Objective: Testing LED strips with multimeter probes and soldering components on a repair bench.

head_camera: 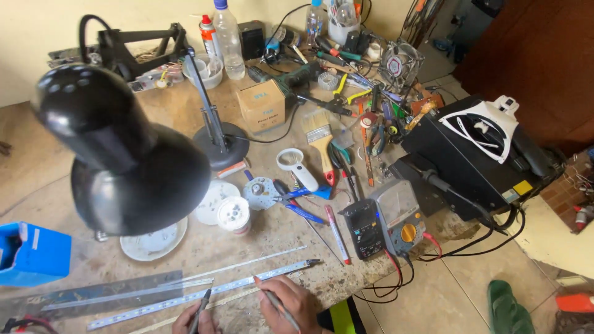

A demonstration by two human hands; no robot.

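two meters (383, 224), two bottles (228, 38), one desk lamp (124, 154), one paintbrush (320, 137).

A black desk lamp (124, 161) fills the 9 o'clock side, its base (221, 145) near centre. A cardboard box (262, 106) sits at 12 o'clock, with 2 clear bottles (228, 40) behind it. A paintbrush (320, 136) and a magnifier (296, 166) lie just right of centre. 2 multimeters (383, 221) stand toward 4 o'clock. A black case (470, 164) at 3 o'clock carries a white cover (482, 131). A blue box (34, 253) is at 8 o'clock, and a small fan (401, 62) at 1 o'clock.
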